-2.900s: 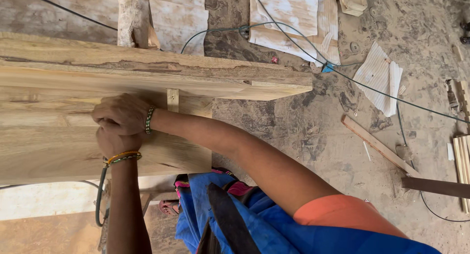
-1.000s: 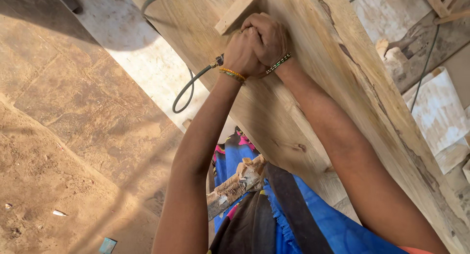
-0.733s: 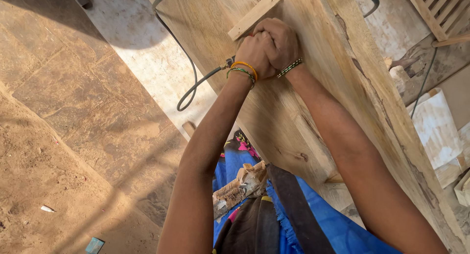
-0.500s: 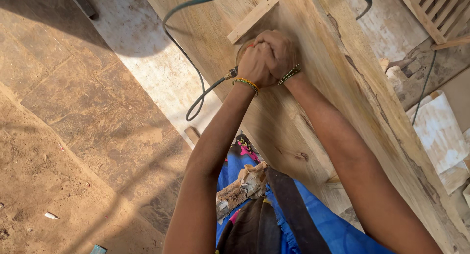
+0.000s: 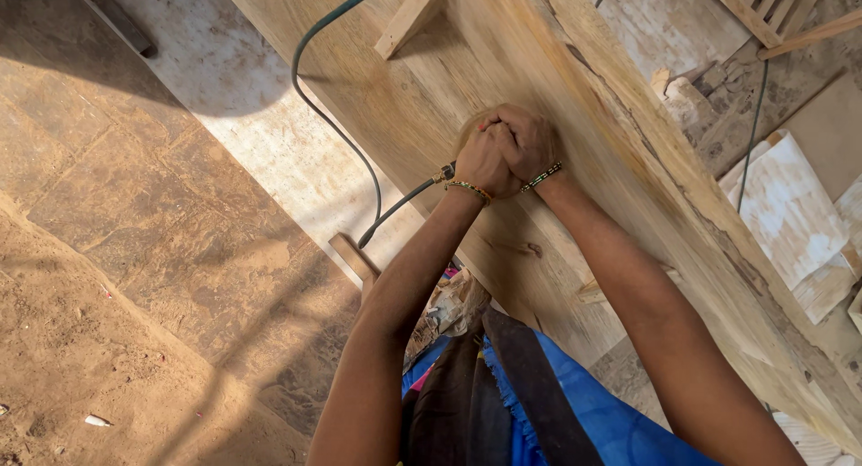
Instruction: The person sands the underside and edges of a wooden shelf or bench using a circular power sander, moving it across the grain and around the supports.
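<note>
- Left hand [image 5: 480, 165] and right hand [image 5: 530, 143]: fingers clenched together over 1 small tool, mostly hidden.
- Both press it against the wooden plank [image 5: 575, 98], whose long axis runs diagonally.
- Green hose [image 5: 332, 134] trails leftward.

Both hands [image 5: 507, 152] clasped together on the slab [image 5: 575, 98], cable [image 5: 337, 134] trailing left, floor [image 5: 117, 250] further left

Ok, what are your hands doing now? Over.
Left hand and right hand clasped together, pressed on the wooden plank. Green cable runs to them. Tool hidden.
</note>
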